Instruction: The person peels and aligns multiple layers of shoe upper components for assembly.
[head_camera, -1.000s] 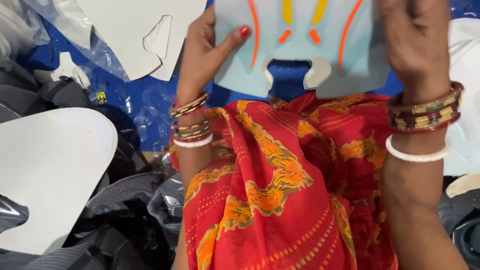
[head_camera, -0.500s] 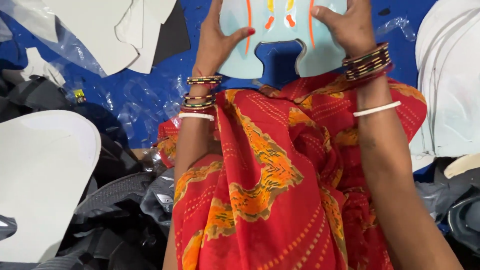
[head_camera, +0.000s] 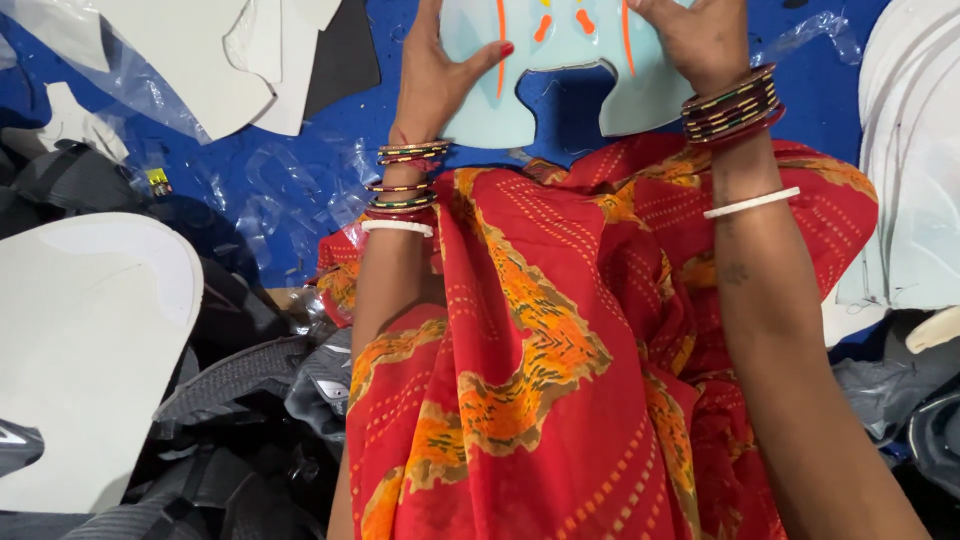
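At the far edge of your view, both of your hands hold a pale blue shaped panel (head_camera: 560, 70) with orange stripes and a notched lower edge, raised over the blue plastic sheet (head_camera: 250, 190). Your left hand (head_camera: 435, 80) pinches the panel's left side, thumb laid across its face and fingers behind; your right hand (head_camera: 700, 45) clasps the right side, with most of its fingers hidden past the top of the frame. The grip looks light and sits only at the edges, so the thin panel could bend or slip, probably dropping onto the red and orange patterned cloth (head_camera: 560, 350) over your lap or onto the blue sheet beyond. Your stacked bangles (head_camera: 735, 105) ride close to the panel's lower corner and might catch it if you turn your wrist. To the left, near you, lies a large white rounded sheet (head_camera: 90, 340) over a heap of dark grey strapped pieces (head_camera: 240, 390); loose pieces there could tangle with anything that falls. Far left, more white cut shapes (head_camera: 200, 60) lie under crinkled clear film (head_camera: 110, 70), with a small yellow tag (head_camera: 158, 180) beside them, too small to make out. At the right edge stands a stack of white curved panels (head_camera: 915, 150).
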